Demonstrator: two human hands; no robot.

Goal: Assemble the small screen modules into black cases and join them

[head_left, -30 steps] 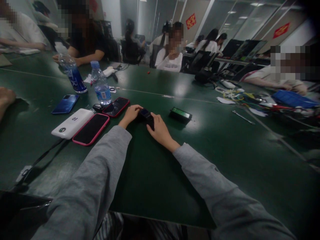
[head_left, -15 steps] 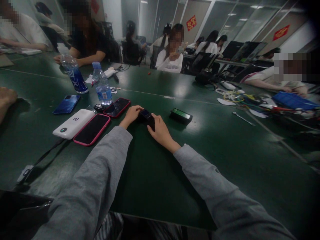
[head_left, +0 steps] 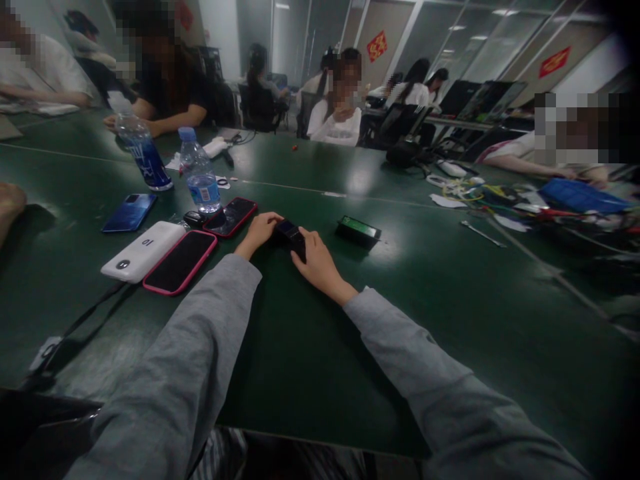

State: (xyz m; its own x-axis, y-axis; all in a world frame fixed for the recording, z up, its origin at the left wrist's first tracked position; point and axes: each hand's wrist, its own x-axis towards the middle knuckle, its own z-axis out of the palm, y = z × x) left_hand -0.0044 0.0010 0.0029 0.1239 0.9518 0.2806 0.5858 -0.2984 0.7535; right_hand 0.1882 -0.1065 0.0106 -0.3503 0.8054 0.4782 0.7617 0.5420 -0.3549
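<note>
Both hands grip a small black device with a dark screen and a row of keys (head_left: 290, 233), low over the green table. My left hand (head_left: 260, 232) has its fingers closed around the device's far left end. On the near right end, my right hand (head_left: 319, 261) is closed with its thumb along the lower edge. The device's underside is hidden. To the right of my hands lies a black box with a green top face (head_left: 359, 230), touched by neither hand. A red-edged phone (head_left: 231, 217) lies just left of my left hand.
Left of my forearm are a white power bank (head_left: 143, 252) with a cable, a pink-cased phone (head_left: 181, 262) and a blue phone (head_left: 130, 212). Behind stand two bottles, a water bottle (head_left: 201, 177) and a blue-labelled one (head_left: 145, 157). A wrench (head_left: 483, 233) and tangled cables (head_left: 500, 197) lie right.
The view has shifted slightly, so everything sits a little further left. Both hands keep their hold on the black device, with little other change. A background person's hand has moved near the face.
</note>
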